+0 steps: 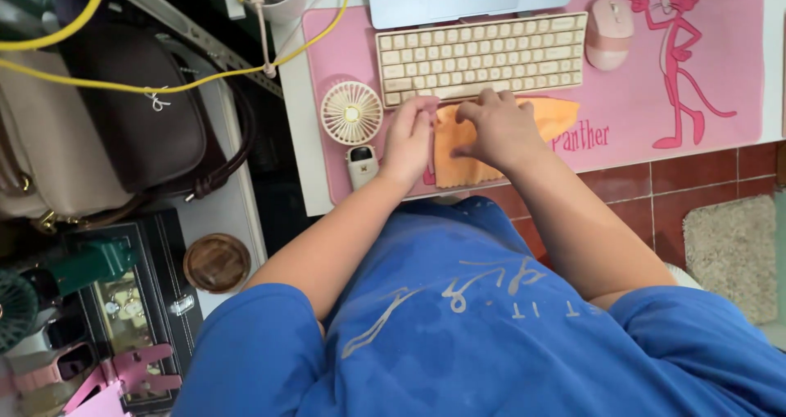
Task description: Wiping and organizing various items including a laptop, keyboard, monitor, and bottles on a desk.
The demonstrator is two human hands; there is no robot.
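The orange cloth (491,138) lies flat on the pink mat (720,97), just near of the keyboard (481,56). Its long side runs left to right. Both hands are on it. The left hand (409,138) pinches the cloth's left edge with bent fingers. The right hand (495,126) presses down on the middle, fingers curled. A small fan (351,113) sits just left of the left hand

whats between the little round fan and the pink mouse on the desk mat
In the head view, the cream keyboard lies between the small round cream fan and the pink mouse, on the pink desk mat.
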